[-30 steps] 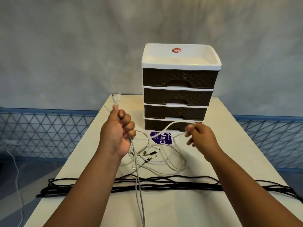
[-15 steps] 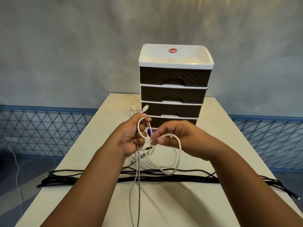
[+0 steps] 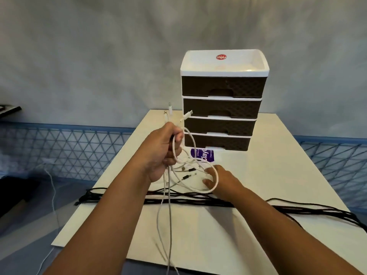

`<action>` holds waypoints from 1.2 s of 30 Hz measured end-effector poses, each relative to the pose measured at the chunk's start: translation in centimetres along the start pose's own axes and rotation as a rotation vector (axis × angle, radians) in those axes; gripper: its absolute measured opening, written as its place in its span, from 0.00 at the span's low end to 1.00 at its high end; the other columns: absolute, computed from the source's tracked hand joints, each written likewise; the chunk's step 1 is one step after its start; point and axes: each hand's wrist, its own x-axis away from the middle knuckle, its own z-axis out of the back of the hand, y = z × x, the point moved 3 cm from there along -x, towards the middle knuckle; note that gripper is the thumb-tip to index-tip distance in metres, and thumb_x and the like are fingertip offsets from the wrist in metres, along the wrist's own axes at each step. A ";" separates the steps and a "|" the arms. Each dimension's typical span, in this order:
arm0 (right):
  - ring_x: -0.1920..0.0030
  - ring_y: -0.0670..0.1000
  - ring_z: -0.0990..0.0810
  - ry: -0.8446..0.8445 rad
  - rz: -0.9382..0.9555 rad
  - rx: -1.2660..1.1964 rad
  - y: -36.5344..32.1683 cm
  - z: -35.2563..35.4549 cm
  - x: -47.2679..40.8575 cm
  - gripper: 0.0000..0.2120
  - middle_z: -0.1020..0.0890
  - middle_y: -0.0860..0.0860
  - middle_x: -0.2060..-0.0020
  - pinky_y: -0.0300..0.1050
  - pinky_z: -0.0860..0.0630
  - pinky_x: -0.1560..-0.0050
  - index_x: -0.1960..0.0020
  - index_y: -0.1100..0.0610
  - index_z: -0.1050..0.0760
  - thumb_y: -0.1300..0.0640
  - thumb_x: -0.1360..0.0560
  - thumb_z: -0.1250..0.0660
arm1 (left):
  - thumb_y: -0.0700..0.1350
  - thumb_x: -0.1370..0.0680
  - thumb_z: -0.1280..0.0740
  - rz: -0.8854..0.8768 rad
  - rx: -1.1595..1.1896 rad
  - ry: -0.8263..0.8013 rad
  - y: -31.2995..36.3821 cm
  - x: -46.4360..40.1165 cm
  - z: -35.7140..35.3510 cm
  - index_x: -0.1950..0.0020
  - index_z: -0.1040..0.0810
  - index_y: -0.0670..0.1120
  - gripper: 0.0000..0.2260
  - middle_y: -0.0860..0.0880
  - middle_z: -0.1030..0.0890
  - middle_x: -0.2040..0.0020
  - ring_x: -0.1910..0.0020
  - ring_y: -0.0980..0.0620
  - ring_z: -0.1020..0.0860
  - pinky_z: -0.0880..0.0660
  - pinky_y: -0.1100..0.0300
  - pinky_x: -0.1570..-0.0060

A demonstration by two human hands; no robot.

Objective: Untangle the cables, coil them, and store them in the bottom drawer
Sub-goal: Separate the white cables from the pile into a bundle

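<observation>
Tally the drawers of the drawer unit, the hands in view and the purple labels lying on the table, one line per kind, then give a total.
Drawers in the drawer unit: 4
Hands, left hand and right hand: 2
Purple label: 1
Total: 7

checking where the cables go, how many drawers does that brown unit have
4, stacked in the drawer unit: top drawer, second drawer, third drawer, bottom drawer.
</observation>
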 end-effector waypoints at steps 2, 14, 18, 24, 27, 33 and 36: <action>0.34 0.58 0.30 -0.031 -0.030 0.150 1.2 -1.4 0.6 0.18 0.33 0.51 0.28 0.57 0.30 0.35 0.30 0.47 0.31 0.47 0.19 0.45 | 0.45 0.20 0.45 -0.111 0.124 -0.010 1.7 0.8 0.0 0.70 0.33 0.48 0.17 0.54 0.39 0.75 0.78 0.58 0.44 0.45 0.67 0.82; 0.51 0.48 0.20 -0.081 0.419 -0.813 -5.4 7.6 4.8 0.20 0.21 0.45 0.44 0.42 0.23 0.49 0.36 0.40 0.25 0.55 0.26 0.29 | 0.47 0.27 0.43 -0.249 0.403 -0.239 7.2 2.8 -2.5 0.71 0.35 0.49 0.12 0.54 0.46 0.75 0.77 0.57 0.50 0.48 0.67 0.83; 0.55 0.46 0.20 -0.157 0.394 -0.698 -7.1 6.1 5.1 0.09 0.18 0.40 0.53 0.45 0.20 0.51 0.46 0.41 0.20 0.51 0.25 0.30 | 0.48 0.27 0.44 -0.303 0.456 -0.397 9.5 3.8 -3.8 0.70 0.34 0.49 0.12 0.54 0.47 0.74 0.77 0.57 0.49 0.49 0.66 0.82; 0.57 0.53 0.16 0.086 0.128 -0.775 -6.0 3.7 3.6 0.15 0.18 0.52 0.55 0.49 0.19 0.56 0.49 0.53 0.27 0.49 0.29 0.25 | 0.48 0.26 0.45 -0.305 0.501 -0.542 10.8 4.9 -3.9 0.70 0.34 0.48 0.13 0.54 0.46 0.74 0.77 0.56 0.48 0.51 0.65 0.79; 0.59 0.52 0.18 0.137 0.053 -0.753 -6.0 3.3 3.1 0.17 0.20 0.53 0.56 0.47 0.20 0.60 0.48 0.54 0.30 0.51 0.29 0.24 | 0.48 0.26 0.45 -0.284 0.533 -0.595 10.5 4.9 -3.8 0.70 0.32 0.48 0.13 0.54 0.46 0.74 0.77 0.56 0.48 0.50 0.65 0.79; 0.64 0.52 0.19 0.223 0.118 -0.854 -4.2 3.8 2.0 0.04 0.18 0.52 0.62 0.48 0.24 0.60 0.56 0.56 0.25 0.59 0.23 0.32 | 0.48 0.27 0.43 -0.224 0.425 -0.374 7.8 3.5 -1.4 0.70 0.34 0.49 0.11 0.54 0.47 0.74 0.77 0.56 0.50 0.51 0.66 0.81; 0.62 0.53 0.20 0.354 0.083 -1.107 -3.0 6.5 2.3 0.05 0.19 0.55 0.60 0.48 0.21 0.59 0.55 0.56 0.27 0.60 0.20 0.36 | 0.47 0.27 0.43 -0.164 0.386 -0.231 5.5 2.6 0.5 0.69 0.35 0.49 0.11 0.54 0.43 0.77 0.77 0.57 0.50 0.50 0.67 0.82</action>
